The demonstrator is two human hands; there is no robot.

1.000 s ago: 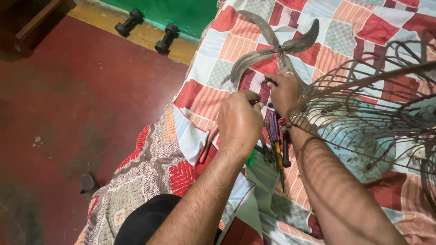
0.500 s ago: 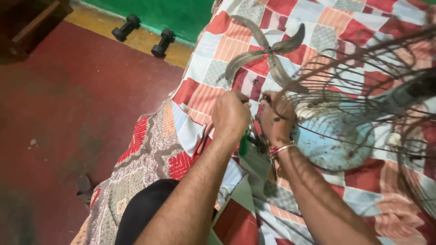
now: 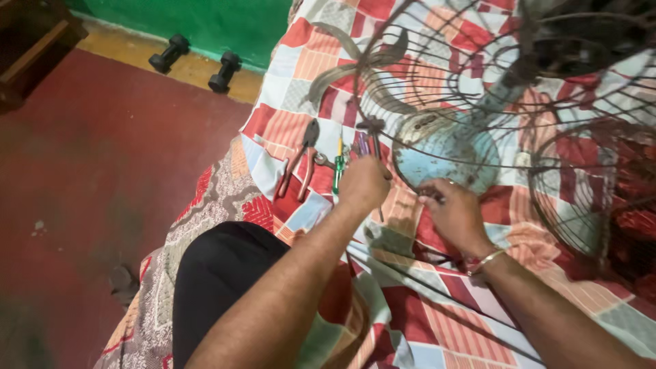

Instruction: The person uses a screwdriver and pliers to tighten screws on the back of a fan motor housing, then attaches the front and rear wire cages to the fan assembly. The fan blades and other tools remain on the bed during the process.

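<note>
My left hand (image 3: 364, 183) is closed around a thin tool shaft, a screwdriver by its look, right next to the pale blue fan body (image 3: 447, 158). My right hand (image 3: 456, 215) pinches something small at the lower edge of that blue body; what it holds is too small to tell. A rusty wire fan guard (image 3: 492, 89) arches over the blue body and my right hand. The metal fan blade (image 3: 355, 65) lies on the patchwork quilt (image 3: 301, 68) beyond the hands.
Red-handled pliers (image 3: 298, 164) and a green-handled screwdriver (image 3: 338, 171) lie on the quilt just left of my left hand. Two black dumbbells (image 3: 195, 61) rest by the green wall. A red floor (image 3: 116, 171) spreads to the left. A dark cable crosses the quilt near my right forearm.
The view has swung and the wire guard now rises over the blue fan body. My hands have dropped lower toward me; the pliers and green screwdriver, before hidden by my left hand, now show.
</note>
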